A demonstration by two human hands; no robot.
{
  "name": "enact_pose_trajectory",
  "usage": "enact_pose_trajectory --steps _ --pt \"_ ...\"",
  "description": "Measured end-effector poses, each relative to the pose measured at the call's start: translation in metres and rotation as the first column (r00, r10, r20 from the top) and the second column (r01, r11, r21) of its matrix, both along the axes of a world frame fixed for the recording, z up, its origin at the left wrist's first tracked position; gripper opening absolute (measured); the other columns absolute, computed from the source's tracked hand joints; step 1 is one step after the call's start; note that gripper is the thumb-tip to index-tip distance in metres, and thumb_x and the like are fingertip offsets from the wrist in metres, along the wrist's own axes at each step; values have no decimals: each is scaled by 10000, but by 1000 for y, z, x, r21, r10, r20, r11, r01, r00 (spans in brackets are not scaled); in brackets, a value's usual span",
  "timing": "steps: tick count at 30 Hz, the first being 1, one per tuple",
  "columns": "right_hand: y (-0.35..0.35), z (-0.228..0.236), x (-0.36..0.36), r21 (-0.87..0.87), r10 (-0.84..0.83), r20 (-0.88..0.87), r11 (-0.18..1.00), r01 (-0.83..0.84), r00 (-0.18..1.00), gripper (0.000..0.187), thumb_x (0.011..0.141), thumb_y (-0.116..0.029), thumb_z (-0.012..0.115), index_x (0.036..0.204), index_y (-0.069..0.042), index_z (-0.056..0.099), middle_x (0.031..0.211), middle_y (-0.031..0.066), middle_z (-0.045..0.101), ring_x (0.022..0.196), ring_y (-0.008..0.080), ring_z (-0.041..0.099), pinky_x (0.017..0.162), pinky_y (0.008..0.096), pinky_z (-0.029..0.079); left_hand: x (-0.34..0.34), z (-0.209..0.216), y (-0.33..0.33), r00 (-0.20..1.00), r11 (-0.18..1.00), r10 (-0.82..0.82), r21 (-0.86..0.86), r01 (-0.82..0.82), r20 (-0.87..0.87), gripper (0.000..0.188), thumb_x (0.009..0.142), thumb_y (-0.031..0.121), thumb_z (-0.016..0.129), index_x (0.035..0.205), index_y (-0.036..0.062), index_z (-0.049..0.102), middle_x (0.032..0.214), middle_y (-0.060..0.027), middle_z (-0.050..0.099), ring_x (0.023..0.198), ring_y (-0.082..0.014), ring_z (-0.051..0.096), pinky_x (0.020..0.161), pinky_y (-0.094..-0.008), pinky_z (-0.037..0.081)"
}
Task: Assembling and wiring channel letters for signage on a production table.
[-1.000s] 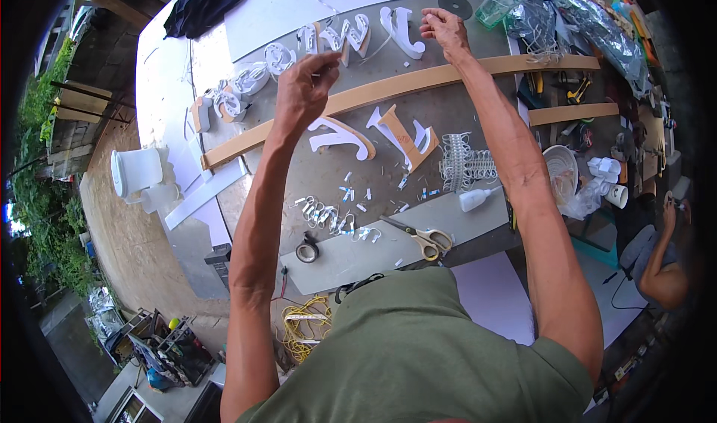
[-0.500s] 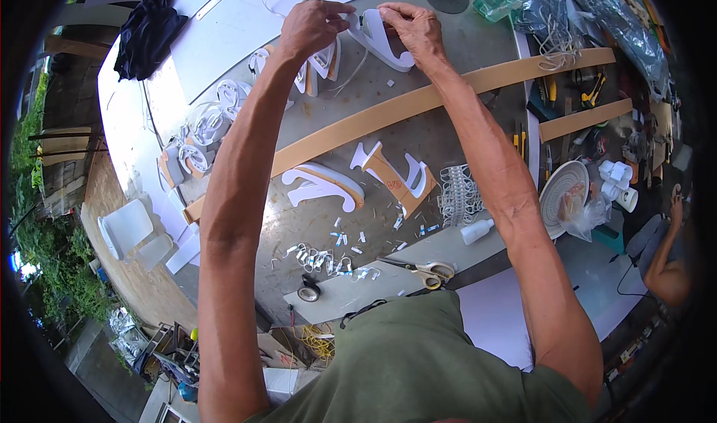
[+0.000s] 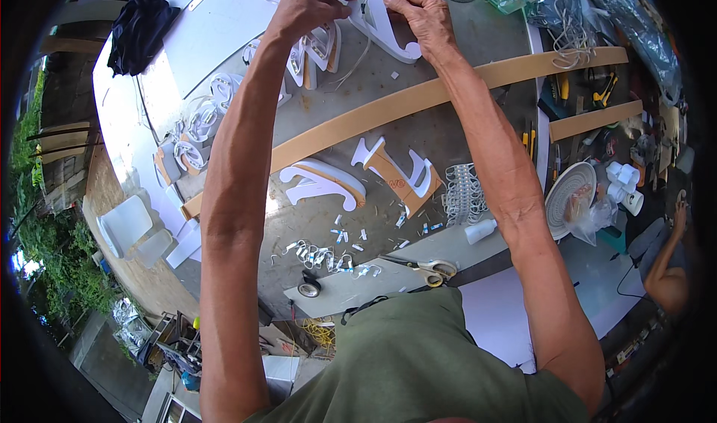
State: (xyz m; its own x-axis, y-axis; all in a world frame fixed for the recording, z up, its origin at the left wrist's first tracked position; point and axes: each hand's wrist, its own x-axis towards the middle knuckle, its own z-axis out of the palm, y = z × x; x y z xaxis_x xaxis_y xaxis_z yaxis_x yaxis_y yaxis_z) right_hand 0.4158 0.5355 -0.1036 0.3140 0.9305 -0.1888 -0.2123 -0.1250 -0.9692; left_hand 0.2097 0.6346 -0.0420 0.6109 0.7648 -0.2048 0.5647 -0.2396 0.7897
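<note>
At the far side of the table, a white curved sign letter (image 3: 382,36) sits between my two hands. My left hand (image 3: 310,8) has its fingers pinched at the letter's upper left edge. On the other side, my right hand (image 3: 424,21) grips the letter's upper right part between thumb and fingers. A thin pale wire (image 3: 357,66) trails from the letter toward the left. More white letters (image 3: 317,50) with tan sides stand just left of it, partly behind my left forearm.
A long tan strip (image 3: 358,109) crosses the table beneath my forearms. Nearer lie two white-and-tan letters (image 3: 325,184) (image 3: 399,173), coiled LED module strings (image 3: 464,195), a white bottle (image 3: 480,231), scissors (image 3: 429,271) and black tape (image 3: 308,286). A person's arm (image 3: 668,251) shows at far right.
The view has shifted slightly, so my hands and the letter sit a little higher in the picture. Both hands stay at the same letter; nothing was let go.
</note>
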Motion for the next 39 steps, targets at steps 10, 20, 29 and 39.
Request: enact_pose_trajectory --steps 10,20,29,39 --pt "6 0 -4 -6 -42 63 999 43 997 172 803 -187 802 886 -37 791 785 42 748 706 111 679 689 261 551 -3 -3 11 999 998 -29 -48 27 -28 292 846 235 790 1112 115 793 879 -58 772 662 -116 681 661 -277 557" --pt "8 7 -6 -29 -22 89 999 25 996 175 810 -188 787 894 -35 782 792 44 747 706 116 687 684 264 558 3 -4 2 999 998 24 -51 -25 -35 305 837 262 797 1101 109 794 855 -52 776 682 -111 694 634 -265 543" --pt "0 -1 5 -16 80 -105 996 -83 991 182 910 -187 727 992 -30 769 887 60 751 829 134 702 784 274 562 1 -5 -5 998 998 60 -21 -60 -1 323 821 288 796 1089 107 799 860 -55 776 742 -116 696 689 -272 533" --pt "4 -3 5 14 92 -39 996 -91 995 272 898 -242 751 1002 9 747 932 92 752 844 174 712 829 300 571 2 -3 -6 996 996 87 -21 -87 1 325 805 280 801 1089 122 804 834 -55 763 693 -123 674 677 -277 527"
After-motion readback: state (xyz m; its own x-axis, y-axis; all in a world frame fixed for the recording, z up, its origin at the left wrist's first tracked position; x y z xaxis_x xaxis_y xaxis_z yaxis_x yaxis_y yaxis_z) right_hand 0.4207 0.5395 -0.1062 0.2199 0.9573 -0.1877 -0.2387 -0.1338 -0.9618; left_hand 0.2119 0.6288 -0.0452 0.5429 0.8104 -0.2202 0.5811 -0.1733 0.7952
